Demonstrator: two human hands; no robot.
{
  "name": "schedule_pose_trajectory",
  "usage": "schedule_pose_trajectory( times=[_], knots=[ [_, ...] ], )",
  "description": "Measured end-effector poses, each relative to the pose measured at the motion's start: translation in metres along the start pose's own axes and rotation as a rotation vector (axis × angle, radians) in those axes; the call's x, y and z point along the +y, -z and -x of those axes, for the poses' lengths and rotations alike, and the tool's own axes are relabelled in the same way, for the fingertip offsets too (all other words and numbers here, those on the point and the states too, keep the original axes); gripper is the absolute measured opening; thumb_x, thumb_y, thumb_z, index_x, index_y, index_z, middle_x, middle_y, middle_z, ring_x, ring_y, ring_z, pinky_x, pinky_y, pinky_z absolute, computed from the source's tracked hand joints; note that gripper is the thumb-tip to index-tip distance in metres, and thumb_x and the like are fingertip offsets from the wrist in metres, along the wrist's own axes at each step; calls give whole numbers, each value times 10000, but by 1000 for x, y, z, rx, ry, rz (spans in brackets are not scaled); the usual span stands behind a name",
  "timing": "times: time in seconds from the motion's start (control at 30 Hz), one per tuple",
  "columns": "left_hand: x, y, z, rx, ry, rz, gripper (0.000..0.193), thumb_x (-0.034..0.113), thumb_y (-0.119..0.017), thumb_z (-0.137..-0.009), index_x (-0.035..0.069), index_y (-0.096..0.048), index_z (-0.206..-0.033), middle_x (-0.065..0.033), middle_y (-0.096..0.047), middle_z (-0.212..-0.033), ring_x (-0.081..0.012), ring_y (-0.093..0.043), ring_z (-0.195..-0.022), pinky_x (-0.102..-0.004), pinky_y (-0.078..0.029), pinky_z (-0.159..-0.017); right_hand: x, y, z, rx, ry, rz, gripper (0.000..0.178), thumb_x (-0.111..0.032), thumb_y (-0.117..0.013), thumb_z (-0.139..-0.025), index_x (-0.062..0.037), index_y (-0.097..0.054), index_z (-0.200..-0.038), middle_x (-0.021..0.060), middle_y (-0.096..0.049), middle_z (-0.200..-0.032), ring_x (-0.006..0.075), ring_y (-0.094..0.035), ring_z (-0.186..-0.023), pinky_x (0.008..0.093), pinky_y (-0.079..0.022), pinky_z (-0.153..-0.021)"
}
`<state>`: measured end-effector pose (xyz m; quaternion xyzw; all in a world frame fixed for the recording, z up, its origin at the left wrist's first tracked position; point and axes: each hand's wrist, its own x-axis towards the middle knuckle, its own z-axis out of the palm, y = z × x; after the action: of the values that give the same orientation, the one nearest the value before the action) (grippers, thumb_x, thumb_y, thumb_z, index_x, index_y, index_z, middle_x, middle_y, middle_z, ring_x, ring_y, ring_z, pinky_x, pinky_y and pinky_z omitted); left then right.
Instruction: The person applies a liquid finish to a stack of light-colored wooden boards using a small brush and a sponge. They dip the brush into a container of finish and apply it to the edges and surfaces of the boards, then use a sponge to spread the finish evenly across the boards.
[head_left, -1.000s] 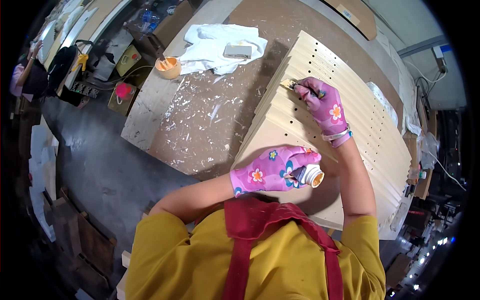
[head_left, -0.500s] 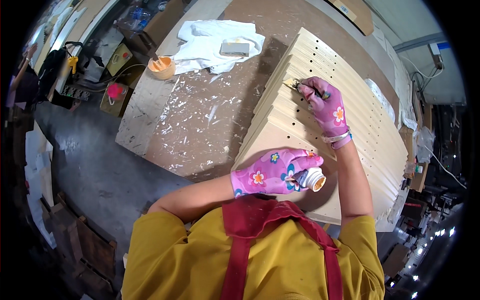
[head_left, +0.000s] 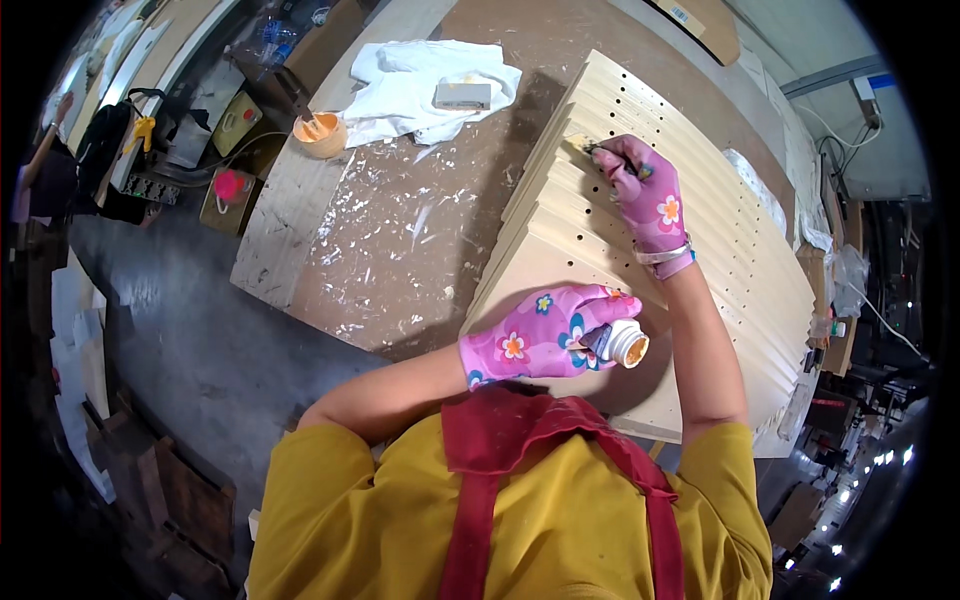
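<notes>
My left hand (head_left: pixel 540 335), in a pink flowered glove, is closed around a small white bottle (head_left: pixel 629 343). The open mouth of the bottle faces right and shows an orange-brown filling. In a matching glove, my right hand (head_left: pixel 648 190) pinches a small tool (head_left: pixel 580 145) with a yellowish tip and a dark part; the fingers hide most of it, so its kind is unclear. That tip is at the left part of a fanned stack of pale wooden boards (head_left: pixel 690 235) with rows of dark holes. The bottle is above the nearest board.
A brown table (head_left: pixel 410 230) spattered with white carries the boards. At its far left lie a white cloth (head_left: pixel 400 80) with a grey block (head_left: pixel 463 96) on it and an orange cup (head_left: pixel 320 135). Metal cans (head_left: pixel 228 200) stand on the floor at left, near another person's arm (head_left: pixel 50 135).
My right hand has moved slightly away from me and left over the boards, with the small tool still in it. My left hand holds the bottle almost where it was.
</notes>
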<state>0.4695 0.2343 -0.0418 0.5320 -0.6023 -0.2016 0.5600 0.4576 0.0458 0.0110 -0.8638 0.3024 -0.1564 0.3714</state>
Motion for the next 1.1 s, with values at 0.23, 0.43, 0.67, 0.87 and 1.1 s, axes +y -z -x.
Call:
schedule_pose_trajectory(
  times=[0.23,0.43,0.67,0.87,1.1],
  knots=[
    [-1,-2,1,18,-14,13,623,256,-798,-720,162,-534,-1277,-102,-632,-1135,-303,-636,-985,-394,-527,-846,8,5,-11,-59,67,28,186,-168,-624,-875,2,-669,-938,110,-676,-755,182,-623,-670,313,-477,-626],
    [-1,1,0,17,-9,19,618,268,-795,-726,162,-535,-1276,-101,-638,-1122,-304,-640,-973,-387,-530,-838,6,1,-18,0,14,91,172,-164,-634,-871,1,-663,-908,110,-643,-702,188,-593,-625,325,-467,-610],
    [2,1,0,18,8,0,606,277,-798,-729,172,-550,-1271,-96,-644,-1103,-297,-642,-960,-382,-532,-833,9,5,-17,-84,52,66,181,-185,-627,-886,-8,-659,-901,82,-581,-652,155,-528,-611,299,-446,-598],
    [4,3,-1,10,45,26,612,269,-807,-724,177,-558,-1275,-95,-643,-1099,-289,-639,-961,-378,-530,-833,13,4,-17,-40,24,-25,175,-179,-631,-878,-7,-655,-894,169,-652,-764,282,-617,-677,336,-473,-635],
    [2,0,-1,1,76,73,602,247,-806,-728,167,-568,-1276,-106,-634,-1101,-293,-626,-989,-373,-514,-856,11,0,-18,41,113,88,152,-150,-599,-903,-8,-651,-919,105,-657,-739,201,-586,-648,302,-464,-621]
  ],
)
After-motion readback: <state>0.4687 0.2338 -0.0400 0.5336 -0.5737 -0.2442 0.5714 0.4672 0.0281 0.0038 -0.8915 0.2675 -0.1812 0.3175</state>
